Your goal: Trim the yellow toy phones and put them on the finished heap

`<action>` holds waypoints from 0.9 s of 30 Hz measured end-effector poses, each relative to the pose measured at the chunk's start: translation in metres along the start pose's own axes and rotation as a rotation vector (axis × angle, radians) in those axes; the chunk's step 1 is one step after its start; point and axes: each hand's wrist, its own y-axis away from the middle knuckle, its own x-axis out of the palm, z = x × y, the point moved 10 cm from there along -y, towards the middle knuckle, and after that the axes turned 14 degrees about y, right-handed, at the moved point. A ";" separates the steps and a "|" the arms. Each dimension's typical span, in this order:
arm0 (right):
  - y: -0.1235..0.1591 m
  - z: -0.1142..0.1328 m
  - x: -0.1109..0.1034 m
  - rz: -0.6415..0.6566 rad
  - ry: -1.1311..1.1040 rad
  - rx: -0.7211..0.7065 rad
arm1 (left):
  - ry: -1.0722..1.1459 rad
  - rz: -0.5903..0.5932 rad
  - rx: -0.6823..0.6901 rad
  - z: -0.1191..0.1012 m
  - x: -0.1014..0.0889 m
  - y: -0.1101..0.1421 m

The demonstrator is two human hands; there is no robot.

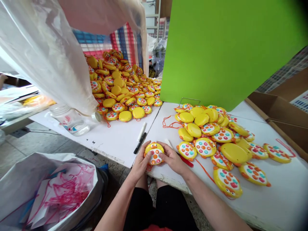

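A yellow duck-shaped toy (154, 154) with a white front and coloured dots is held between both hands at the table's front edge, its eyes facing up. My left hand (141, 160) grips its left side, thumb on the front. On the other side my right hand (173, 159) closes round it, thumb also pressing the front. An orange cord shows under the toy. Just left of my hands lie a black marker (140, 143) and a white pen (141, 131). Partly behind my right hand is a red tool (186, 161).
Similar toys (207, 141) are heaped on the white table to the right. More spill from a striped bag (130, 45) at the back left. A glass jar (69, 120), a green panel (216, 51), a cardboard box (284, 125) and a bag of pink cords (89, 205) stand around.
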 end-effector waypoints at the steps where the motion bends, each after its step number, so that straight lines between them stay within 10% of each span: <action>1: 0.000 0.001 -0.003 -0.031 0.030 -0.014 | 0.012 0.031 -0.004 0.000 0.003 0.001; 8: -0.003 -0.001 -0.006 -0.056 -0.006 0.002 | -0.041 0.063 0.004 0.002 0.013 0.005; 14: -0.003 -0.001 -0.059 -0.354 -0.598 -0.063 | -0.330 0.094 0.274 -0.040 0.005 -0.007; 22: -0.008 0.002 -0.003 0.045 -0.556 0.005 | -0.972 -0.122 0.447 -0.082 -0.053 -0.145; 27: -0.010 -0.006 0.008 0.110 -0.493 0.054 | -1.195 -0.192 0.188 -0.066 -0.075 -0.230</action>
